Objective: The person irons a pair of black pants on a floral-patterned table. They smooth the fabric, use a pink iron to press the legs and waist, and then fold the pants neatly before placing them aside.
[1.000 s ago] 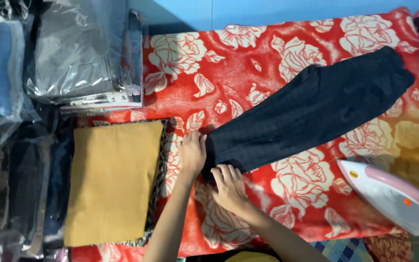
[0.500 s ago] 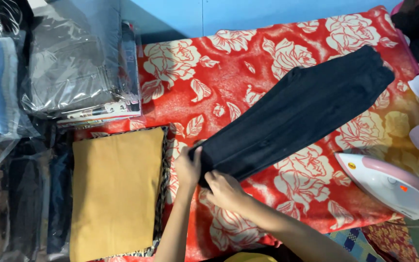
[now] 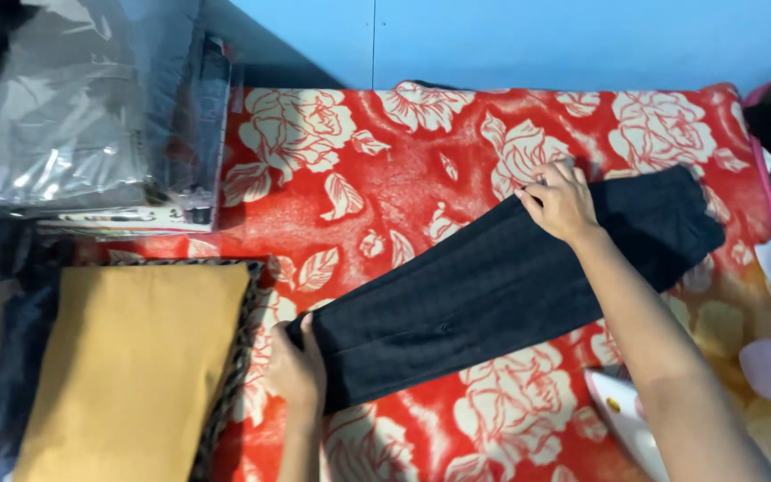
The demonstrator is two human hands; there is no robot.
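On the red flowered blanket (image 3: pixel 385 187), one pair of black trousers (image 3: pixel 493 295) is lying flat and slantwise, its waist end low on the left and its leg end reaching up toward the right. The left hand (image 3: pixel 296 370) is closing its fingers over the waist edge, pinching the cloth there. The right hand (image 3: pixel 561 201) is resting on the upper edge of the legs further along, fingers curled onto the fabric, though whether it is truly gripping or only pressing I cannot tell.

Judging by this hold, the smoothing and straightening step is under way: the garment is being stretched between two points so that it lies even. A next move would call for keeping both edges lined up and the cloth taut, with no crease trapped near the middle.

Counting what is showing: two hands, both the person's own; one pair of trousers; one folded mustard-yellow cloth (image 3: pixel 127 366) lying just beside the left hand, on top of a dark patterned piece; one white iron (image 3: pixel 622 419) partly peeking out beneath the right forearm; and one stack of clothes in clear plastic bags (image 3: pixel 91 116) sitting at the upper left.
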